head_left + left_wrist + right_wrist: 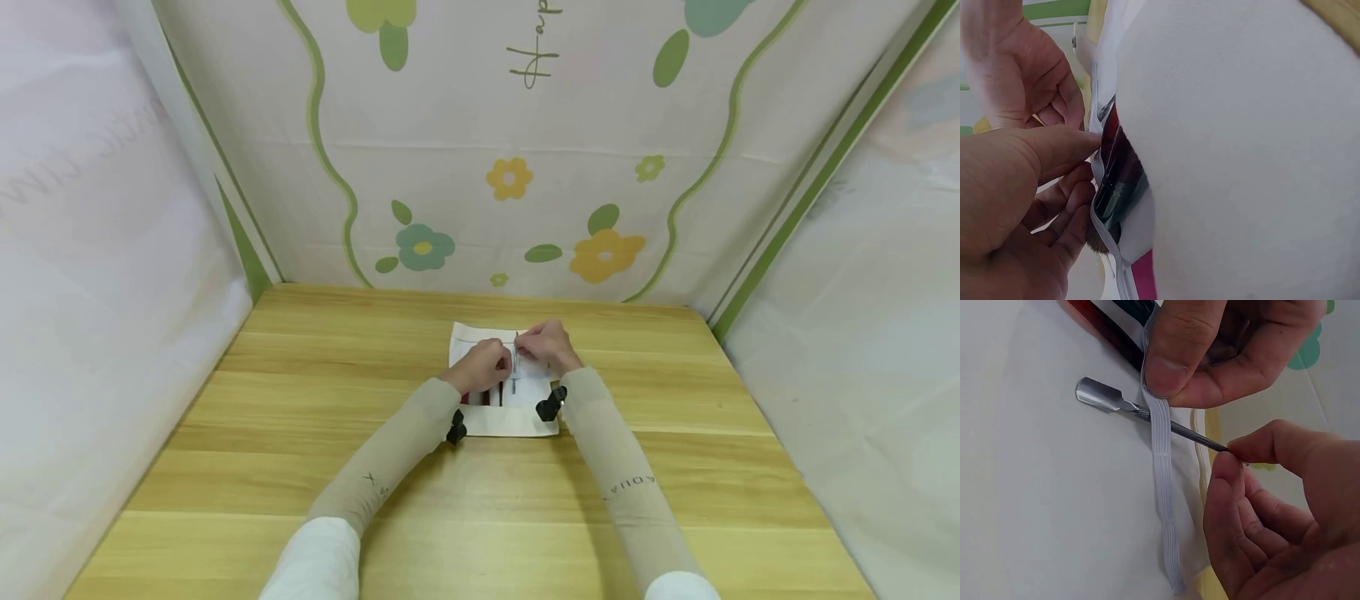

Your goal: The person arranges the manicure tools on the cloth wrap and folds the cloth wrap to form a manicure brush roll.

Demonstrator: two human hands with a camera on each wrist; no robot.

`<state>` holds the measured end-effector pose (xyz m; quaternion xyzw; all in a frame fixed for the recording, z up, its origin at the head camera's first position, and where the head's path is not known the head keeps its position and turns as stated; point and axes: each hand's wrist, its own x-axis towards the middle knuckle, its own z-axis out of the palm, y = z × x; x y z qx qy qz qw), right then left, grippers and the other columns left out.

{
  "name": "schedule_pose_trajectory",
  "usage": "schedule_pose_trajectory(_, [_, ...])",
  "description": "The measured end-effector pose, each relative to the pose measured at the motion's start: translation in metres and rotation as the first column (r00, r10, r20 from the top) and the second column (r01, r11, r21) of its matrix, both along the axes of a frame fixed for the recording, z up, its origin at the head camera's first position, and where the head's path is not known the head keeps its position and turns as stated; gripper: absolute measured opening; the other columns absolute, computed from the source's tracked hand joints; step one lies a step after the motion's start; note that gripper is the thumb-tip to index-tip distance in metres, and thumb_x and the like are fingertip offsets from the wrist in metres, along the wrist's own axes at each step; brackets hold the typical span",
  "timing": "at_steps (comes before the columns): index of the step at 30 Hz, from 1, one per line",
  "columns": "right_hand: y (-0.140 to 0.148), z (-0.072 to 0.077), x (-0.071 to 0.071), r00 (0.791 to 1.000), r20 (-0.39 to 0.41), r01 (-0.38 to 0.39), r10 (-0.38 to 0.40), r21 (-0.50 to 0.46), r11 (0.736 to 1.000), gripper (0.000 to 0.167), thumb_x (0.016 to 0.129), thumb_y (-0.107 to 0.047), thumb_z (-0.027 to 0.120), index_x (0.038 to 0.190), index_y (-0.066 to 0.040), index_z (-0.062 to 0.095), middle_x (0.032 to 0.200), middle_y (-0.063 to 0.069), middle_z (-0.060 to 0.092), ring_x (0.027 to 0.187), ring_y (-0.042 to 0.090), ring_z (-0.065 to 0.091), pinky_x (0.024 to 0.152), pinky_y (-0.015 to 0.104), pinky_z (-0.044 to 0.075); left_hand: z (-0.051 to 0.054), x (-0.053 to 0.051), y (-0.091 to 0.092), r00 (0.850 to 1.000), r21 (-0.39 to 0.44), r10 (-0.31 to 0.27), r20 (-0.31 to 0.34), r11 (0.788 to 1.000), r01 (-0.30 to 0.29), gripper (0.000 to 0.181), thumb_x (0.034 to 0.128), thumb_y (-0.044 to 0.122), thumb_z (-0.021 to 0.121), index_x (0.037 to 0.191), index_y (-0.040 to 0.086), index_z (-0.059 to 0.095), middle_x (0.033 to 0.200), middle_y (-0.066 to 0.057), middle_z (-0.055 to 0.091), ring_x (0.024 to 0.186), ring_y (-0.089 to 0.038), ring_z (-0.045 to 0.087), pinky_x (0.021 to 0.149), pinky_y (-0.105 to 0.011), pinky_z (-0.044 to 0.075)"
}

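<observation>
The left hand (483, 365) pinches the elastic band (1163, 465); the metal tool (1138, 412) beneath it could slip if the right hand (546, 343), pinching its half-hidden end, perhaps lightly, loosens.

Bright metal on the tool (1100, 395), its scooped end smooth and glossy, its shaft finely ridged! The white band (1161, 450) is ribbed, stretchy-looking cloth, more matt. And the white case (1254, 150) looks like dull cloth, faintly grainy. Here's a glassy shine off the dark green handle (1113, 199), against coarse bristles (1099, 240). The tabletop (337, 342) shows smooth wood grain, softly shiny; the backdrop (450, 108), matt, lightly creased cloth.
</observation>
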<state>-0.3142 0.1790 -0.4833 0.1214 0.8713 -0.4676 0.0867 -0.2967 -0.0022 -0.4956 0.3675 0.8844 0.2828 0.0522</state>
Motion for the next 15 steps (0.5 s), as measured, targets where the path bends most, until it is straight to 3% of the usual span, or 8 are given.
schedule_pose_trajectory(9, [0.0052,-0.0038,0.005,0.998,0.033,-0.049,0.052,-0.093,0.994,0.012,0.087,-0.014,0.078,0.081,-0.004,0.079,0.068,0.001,0.072,0.062,0.01,0.063,0.058,0.023,0.05,0.0034,0.0018,0.0011,1.0,-0.014,0.008,0.008,1.0,-0.008,0.02,0.1001,-0.001,0.065,0.084,0.002,0.076,0.084,-0.009,0.071,0.082,-0.017,0.054,0.082,-0.032,0.048])
schedule_pose_trajectory(15, [0.0084,-0.0014,0.0091,0.993,0.082,-0.068,0.081,-0.148,0.987,0.02,0.086,-0.011,0.077,0.068,-0.006,0.069,0.063,0.001,0.068,0.056,0.01,0.06,0.055,0.023,0.05,0.0033,0.0018,0.0015,1.0,-0.015,0.008,0.02,1.0,-0.007,0.017,0.1004,0.001,0.066,0.088,0.002,0.078,0.089,-0.009,0.073,0.086,-0.017,0.057,0.085,-0.033,0.052])
